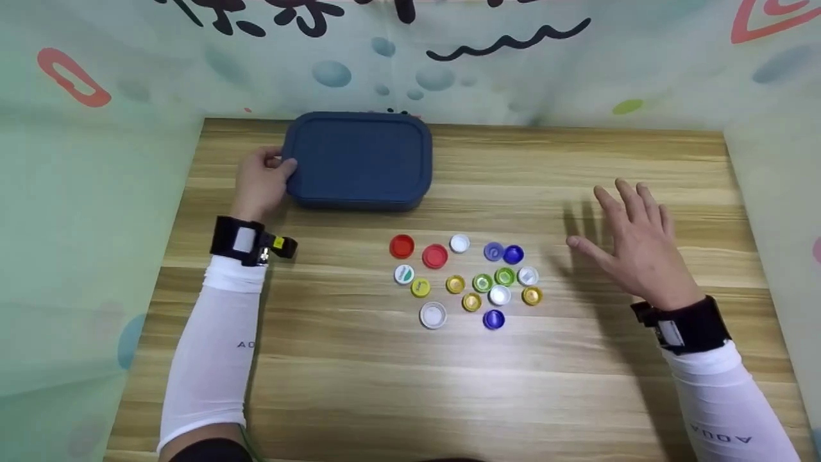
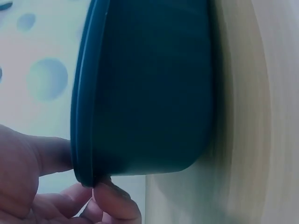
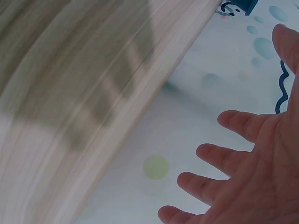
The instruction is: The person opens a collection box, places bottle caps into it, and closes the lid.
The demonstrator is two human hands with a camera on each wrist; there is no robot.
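My left hand (image 1: 260,183) holds the left edge of a dark blue lidded container (image 1: 359,160) at the back of the table. In the left wrist view the thumb lies on the lid's edge (image 2: 84,116) and the fingers (image 2: 117,203) curl beneath its rim. The lid sits flat on the container. Over the right side of the table, my right hand (image 1: 644,250) hovers with fingers spread and holds nothing. Between the hands lie loose bottle caps, among them a red cap (image 1: 402,246), a white cap (image 1: 433,316), a green cap (image 1: 482,283) and a blue cap (image 1: 494,319).
The wooden tabletop (image 1: 359,398) ends at the back against a printed cloth (image 1: 545,83). More cloth hangs along the left (image 1: 77,256) and right sides. Several yellow caps (image 1: 455,284) lie among the others near the middle.
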